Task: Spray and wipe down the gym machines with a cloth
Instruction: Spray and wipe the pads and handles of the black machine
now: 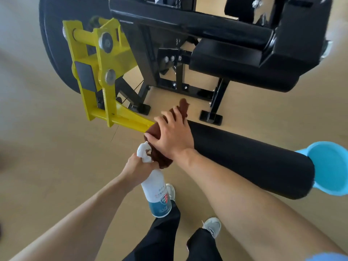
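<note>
At the roller's [250,159] yellow end, right hand [169,134] presses the cloth [156,153] flat-fingered while left hand [137,168] grips the bottle [156,193], whose nozzle may snag the cloth.

1. The right hand [170,135] lies at the centre of the view, fingers spread flat over a brown terry cloth [160,146], pressing it onto the near end of a black cylindrical foam roller pad [250,161].
2. The roller pad runs from the cloth toward 4 o'clock, ending at a light blue round plastic cap [329,167].
3. The left hand [138,169], just toward 7 o'clock from the cloth, grips the neck of a white plastic spray bottle with a teal band [157,194]; its trigger head touches the cloth.
4. A yellow steel lever arm [105,72] reaches from 10 o'clock down to the cloth.
5. The black steel machine frame [188,27] fills 12 o'clock.
6. 2 grey trainers [212,227] stand on the tan floor [56,147] at 6 o'clock.
</note>
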